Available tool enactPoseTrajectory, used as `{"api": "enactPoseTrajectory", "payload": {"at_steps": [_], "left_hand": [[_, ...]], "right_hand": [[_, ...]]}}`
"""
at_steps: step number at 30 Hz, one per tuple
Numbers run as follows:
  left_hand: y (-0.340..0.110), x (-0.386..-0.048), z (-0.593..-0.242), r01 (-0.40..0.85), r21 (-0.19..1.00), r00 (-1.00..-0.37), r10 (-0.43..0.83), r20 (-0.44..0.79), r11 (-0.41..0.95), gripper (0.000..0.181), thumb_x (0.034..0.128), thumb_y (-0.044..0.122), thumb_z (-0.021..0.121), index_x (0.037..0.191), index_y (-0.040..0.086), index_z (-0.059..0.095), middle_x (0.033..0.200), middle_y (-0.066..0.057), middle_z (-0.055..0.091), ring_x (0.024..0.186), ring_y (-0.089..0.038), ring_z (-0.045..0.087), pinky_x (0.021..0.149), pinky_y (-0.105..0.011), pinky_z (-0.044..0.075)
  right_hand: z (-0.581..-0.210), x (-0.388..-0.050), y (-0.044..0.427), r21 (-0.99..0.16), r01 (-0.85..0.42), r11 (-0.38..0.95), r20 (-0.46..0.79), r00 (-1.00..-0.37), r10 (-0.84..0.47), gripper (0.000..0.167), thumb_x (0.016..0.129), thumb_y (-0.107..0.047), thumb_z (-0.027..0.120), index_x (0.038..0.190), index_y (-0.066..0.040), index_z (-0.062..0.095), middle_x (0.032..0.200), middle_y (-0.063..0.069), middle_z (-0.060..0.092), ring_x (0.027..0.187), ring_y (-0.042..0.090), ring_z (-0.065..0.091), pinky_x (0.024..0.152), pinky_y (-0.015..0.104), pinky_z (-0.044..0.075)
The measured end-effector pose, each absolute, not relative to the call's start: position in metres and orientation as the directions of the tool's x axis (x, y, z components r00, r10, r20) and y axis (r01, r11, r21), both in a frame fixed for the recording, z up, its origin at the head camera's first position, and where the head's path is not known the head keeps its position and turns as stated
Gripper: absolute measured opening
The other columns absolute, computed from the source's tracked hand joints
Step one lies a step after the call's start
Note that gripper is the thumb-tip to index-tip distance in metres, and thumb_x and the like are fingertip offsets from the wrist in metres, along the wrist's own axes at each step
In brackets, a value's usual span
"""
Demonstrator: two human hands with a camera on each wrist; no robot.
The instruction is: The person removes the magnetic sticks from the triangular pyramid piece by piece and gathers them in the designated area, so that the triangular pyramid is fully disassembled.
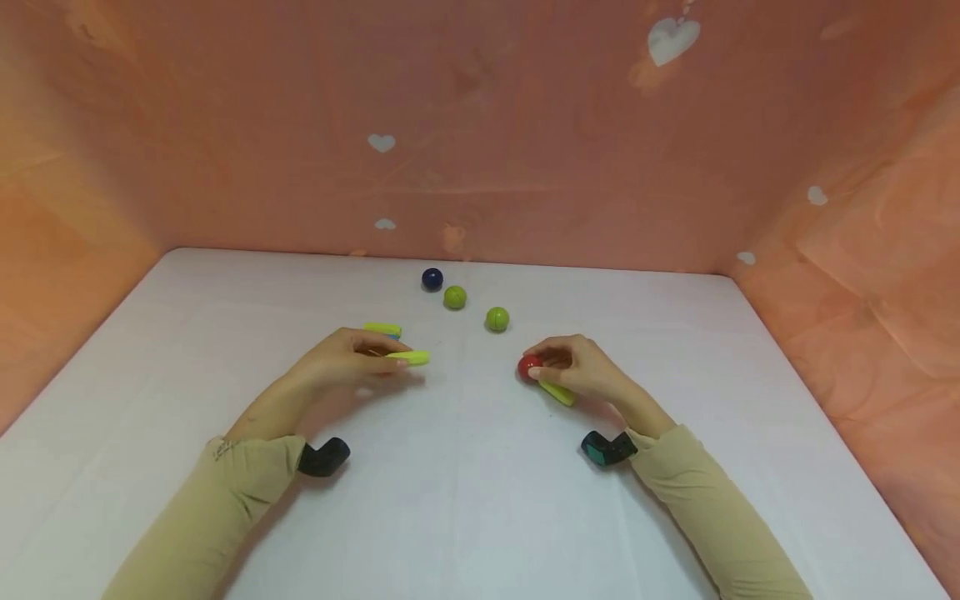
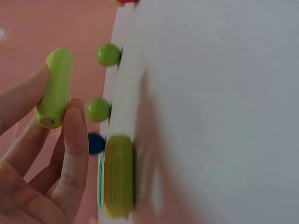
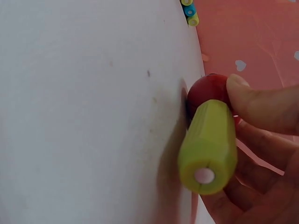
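My left hand [image 1: 337,362] pinches a yellow-green ridged rod [image 2: 60,88] between thumb and fingertips, above the white table. Its near end shows a small pale round tip. On the right, my right hand [image 1: 585,367] holds a red ball [image 1: 528,367] with thumb and fingers, close to the tabletop. A second yellow-green rod [image 3: 209,144] stretches out from that ball; its far end has a white round tip. The rod's end meets the ball, but I cannot tell how firmly they are joined. Just behind the left hand lie another yellow-green rod [image 2: 119,177] and a blue rod [image 3: 189,10].
Toward the back of the white table [image 1: 457,500] rest a dark blue ball [image 1: 432,279], one green ball [image 1: 454,297] and another green ball [image 1: 497,319]. An orange-pink cloth [image 1: 480,167] with white hearts hangs behind and along both sides.
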State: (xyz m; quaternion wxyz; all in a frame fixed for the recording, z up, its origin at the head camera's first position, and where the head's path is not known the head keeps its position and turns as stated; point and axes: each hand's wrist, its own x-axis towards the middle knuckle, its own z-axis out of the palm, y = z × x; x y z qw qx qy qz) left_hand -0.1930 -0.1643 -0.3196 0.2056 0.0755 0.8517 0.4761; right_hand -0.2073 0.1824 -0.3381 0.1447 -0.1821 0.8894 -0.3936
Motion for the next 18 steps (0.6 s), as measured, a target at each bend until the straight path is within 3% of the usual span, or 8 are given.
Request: {"api": "enactPoseTrajectory", "payload": {"at_steps": [5,18], "left_hand": [[-0.179,-0.192,-0.319,-0.054,0.8,-0.909,0.302,-0.287,0.597,0.039,0.0854,0.028,0.072,0.116,0.005,0.068,0.11,-0.007,0.067,0.096,-0.015,0.056,0.083,-0.027,0.045],[-0.197,-0.186,-0.323,-0.068,0.773,-0.913,0.273,-0.303,0.631,0.042,0.0816,0.028,0.076,0.114,0.002,0.068,0.111,-0.012,0.065,0.09,-0.017,0.053,0.071,-0.027,0.046]], "right_hand": [[-0.338,-0.208,0.181,-0.754,-0.204,0.624,-0.115,-0.895,-0.432,0.028,0.087,-0.018,0.069,0.112,-0.004,0.068,0.107,0.01,0.069,0.093,0.019,0.062,0.085,0.031,0.05],[-0.34,-0.206,0.18,-0.769,-0.184,0.612,-0.13,-0.892,-0.432,0.029,0.087,-0.019,0.069,0.112,-0.004,0.068,0.107,0.01,0.069,0.093,0.018,0.062,0.085,0.031,0.049]]}}
